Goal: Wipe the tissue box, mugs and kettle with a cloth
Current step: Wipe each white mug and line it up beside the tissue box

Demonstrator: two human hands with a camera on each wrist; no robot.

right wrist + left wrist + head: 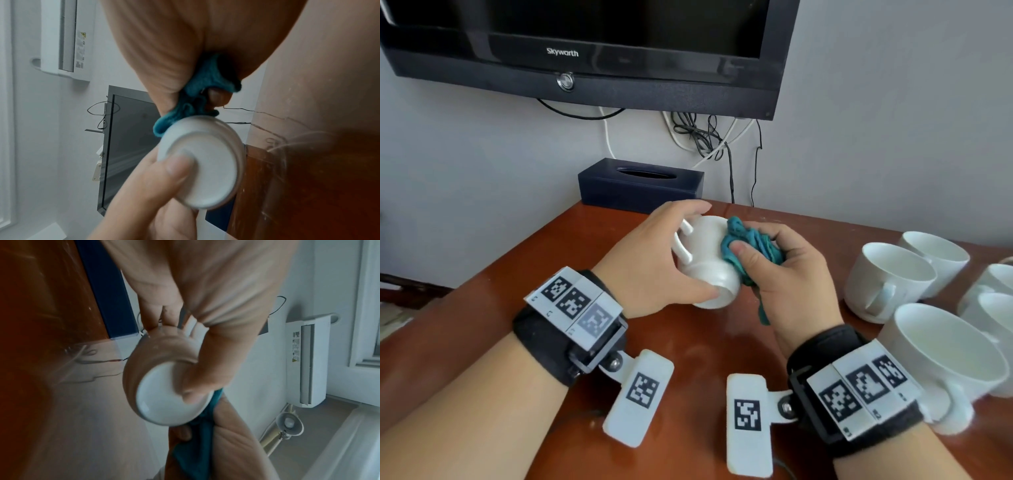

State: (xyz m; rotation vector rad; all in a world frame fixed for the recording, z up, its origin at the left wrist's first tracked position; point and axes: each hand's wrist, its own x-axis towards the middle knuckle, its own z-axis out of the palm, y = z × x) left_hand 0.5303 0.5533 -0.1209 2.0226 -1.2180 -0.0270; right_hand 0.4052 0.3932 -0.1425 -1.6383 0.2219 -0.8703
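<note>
At frame centre, a white mug (707,262) is gripped sideways by the left hand (650,253); a teal cloth (750,246), apparently bunched, is clutched against it by the right hand (787,274).

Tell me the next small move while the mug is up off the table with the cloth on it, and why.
Probably turn the mug a little in the left hand so the cloth reaches fresh surface. The right hand has the bunched cloth against only one side of the body, and the left thumb covers part of the base, so the handle side and base look unwiped.
</note>
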